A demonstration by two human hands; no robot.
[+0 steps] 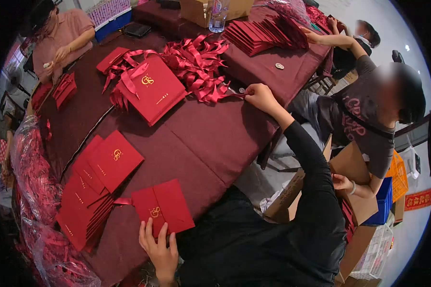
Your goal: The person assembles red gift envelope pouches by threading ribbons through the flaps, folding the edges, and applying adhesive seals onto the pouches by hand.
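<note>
My left hand [160,244] lies with fingers spread on the lower edge of a flat red paper gift bag [170,203] with a gold logo. A short piece of red ribbon [123,201] sticks out from the bag's left side. At the far edge of the table, my right hand [263,99] pinches the end of a red satin ribbon [234,96], which runs into a tangled ribbon pile [196,67]. Left of that pile sits a stack of red gift bags [155,91] with ribbon handles. A fanned stack of flat red bags [88,191] lies to my left.
More red bags [268,36] and a roll of tape [279,66] lie on the cloth-covered table [201,138]. A water bottle [219,16] stands by a cardboard box [239,8]. Several people sit around. An open carton [354,165] is at my right, plastic-wrapped ribbons [36,191] at left.
</note>
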